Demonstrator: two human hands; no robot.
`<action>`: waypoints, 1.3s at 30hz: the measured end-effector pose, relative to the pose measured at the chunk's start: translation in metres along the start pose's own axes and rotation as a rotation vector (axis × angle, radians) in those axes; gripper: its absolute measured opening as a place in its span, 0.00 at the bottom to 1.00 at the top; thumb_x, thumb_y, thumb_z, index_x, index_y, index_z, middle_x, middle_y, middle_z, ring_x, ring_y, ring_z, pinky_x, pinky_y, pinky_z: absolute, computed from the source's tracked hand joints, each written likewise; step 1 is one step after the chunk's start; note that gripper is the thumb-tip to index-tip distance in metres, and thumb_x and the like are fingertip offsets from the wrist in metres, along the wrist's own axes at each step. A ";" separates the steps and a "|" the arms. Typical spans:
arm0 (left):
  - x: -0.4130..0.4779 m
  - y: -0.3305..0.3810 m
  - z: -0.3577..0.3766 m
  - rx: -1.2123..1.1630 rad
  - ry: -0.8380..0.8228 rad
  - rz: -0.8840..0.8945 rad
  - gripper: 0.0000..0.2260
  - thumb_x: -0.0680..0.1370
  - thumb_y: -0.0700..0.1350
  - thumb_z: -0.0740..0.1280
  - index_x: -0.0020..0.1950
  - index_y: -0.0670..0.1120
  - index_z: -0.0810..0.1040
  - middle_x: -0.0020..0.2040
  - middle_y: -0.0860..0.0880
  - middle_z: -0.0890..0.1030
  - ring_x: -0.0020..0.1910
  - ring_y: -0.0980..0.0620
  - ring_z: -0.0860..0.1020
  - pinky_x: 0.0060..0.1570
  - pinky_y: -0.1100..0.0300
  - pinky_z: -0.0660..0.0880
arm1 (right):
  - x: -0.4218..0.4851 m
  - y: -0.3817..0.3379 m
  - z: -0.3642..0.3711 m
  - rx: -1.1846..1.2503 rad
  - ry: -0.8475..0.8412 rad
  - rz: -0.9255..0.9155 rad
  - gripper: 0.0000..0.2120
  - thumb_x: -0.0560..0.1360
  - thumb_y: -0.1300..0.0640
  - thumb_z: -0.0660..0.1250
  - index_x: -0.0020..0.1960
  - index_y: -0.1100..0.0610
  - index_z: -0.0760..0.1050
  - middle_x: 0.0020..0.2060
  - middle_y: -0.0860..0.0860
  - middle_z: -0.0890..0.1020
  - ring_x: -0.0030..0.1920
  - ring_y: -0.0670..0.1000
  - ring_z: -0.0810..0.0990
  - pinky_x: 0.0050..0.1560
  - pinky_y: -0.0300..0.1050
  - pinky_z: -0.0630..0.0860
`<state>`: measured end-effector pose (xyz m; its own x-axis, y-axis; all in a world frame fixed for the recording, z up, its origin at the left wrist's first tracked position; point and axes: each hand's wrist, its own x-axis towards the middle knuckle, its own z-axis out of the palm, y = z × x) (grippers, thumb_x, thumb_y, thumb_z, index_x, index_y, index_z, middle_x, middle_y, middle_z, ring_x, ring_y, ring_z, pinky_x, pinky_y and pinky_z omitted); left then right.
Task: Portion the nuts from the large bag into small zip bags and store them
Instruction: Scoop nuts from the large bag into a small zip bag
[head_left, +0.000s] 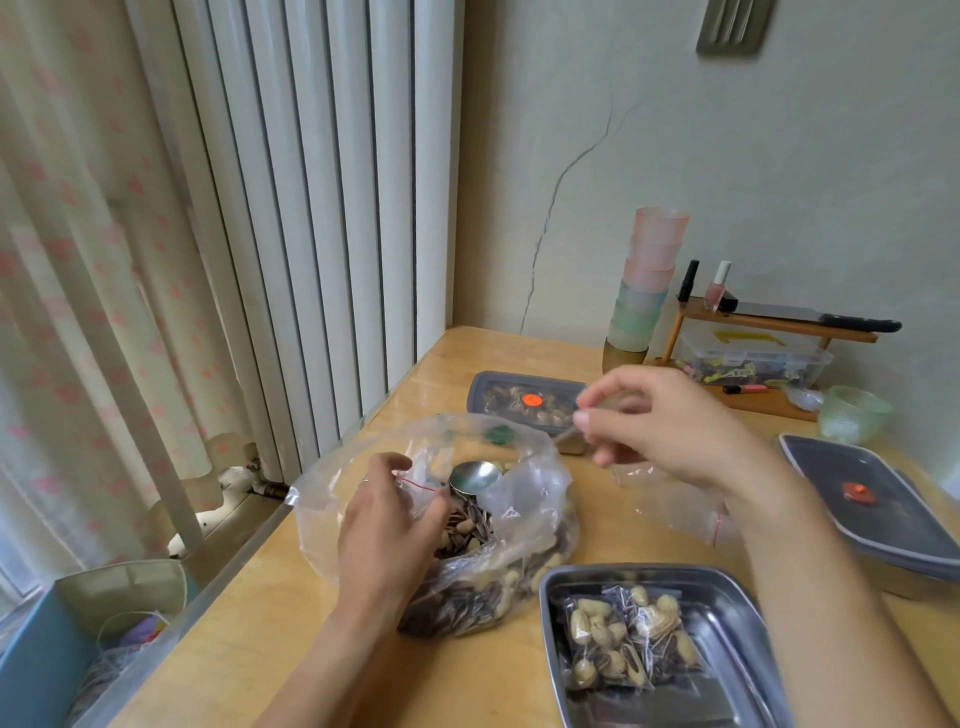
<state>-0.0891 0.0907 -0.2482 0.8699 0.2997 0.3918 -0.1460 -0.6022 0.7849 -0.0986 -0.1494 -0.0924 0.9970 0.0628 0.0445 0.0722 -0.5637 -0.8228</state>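
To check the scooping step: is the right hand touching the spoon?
Touching. The head view shows the right hand pinching the handle of the spoon between thumb and fingers, its bowl at the open mouth of the large bag.

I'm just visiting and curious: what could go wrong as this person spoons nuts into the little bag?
The small zip bag, pinched by the left hand, looks floppy and narrow, so nuts off the spoon may miss it, probably falling back into the large bag. The right hand pinches the spoon far up its handle, so it could tip.
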 end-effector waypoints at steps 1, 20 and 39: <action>0.000 -0.001 0.000 0.010 -0.004 -0.011 0.17 0.75 0.52 0.73 0.59 0.52 0.71 0.40 0.54 0.77 0.42 0.54 0.76 0.38 0.52 0.71 | 0.002 -0.003 0.011 0.096 0.041 -0.029 0.06 0.78 0.56 0.74 0.54 0.54 0.81 0.44 0.53 0.87 0.40 0.50 0.87 0.47 0.47 0.85; 0.007 0.003 0.002 0.121 0.005 -0.263 0.08 0.79 0.43 0.62 0.56 0.52 0.75 0.34 0.49 0.80 0.35 0.51 0.79 0.36 0.59 0.65 | 0.009 0.002 0.013 -0.552 0.368 -0.214 0.16 0.84 0.50 0.59 0.44 0.55 0.79 0.37 0.53 0.81 0.42 0.58 0.80 0.43 0.55 0.79; 0.002 0.017 -0.034 0.426 -0.312 0.070 0.08 0.79 0.47 0.67 0.57 0.54 0.75 0.58 0.55 0.76 0.41 0.51 0.82 0.42 0.55 0.79 | -0.002 -0.016 0.035 -0.506 0.133 -0.430 0.15 0.84 0.47 0.61 0.47 0.53 0.82 0.39 0.49 0.82 0.42 0.53 0.80 0.47 0.55 0.79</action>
<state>-0.1058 0.1067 -0.2179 0.9731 0.0532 0.2240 -0.0606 -0.8795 0.4720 -0.1030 -0.1115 -0.0995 0.8691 0.2844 0.4046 0.4348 -0.8292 -0.3512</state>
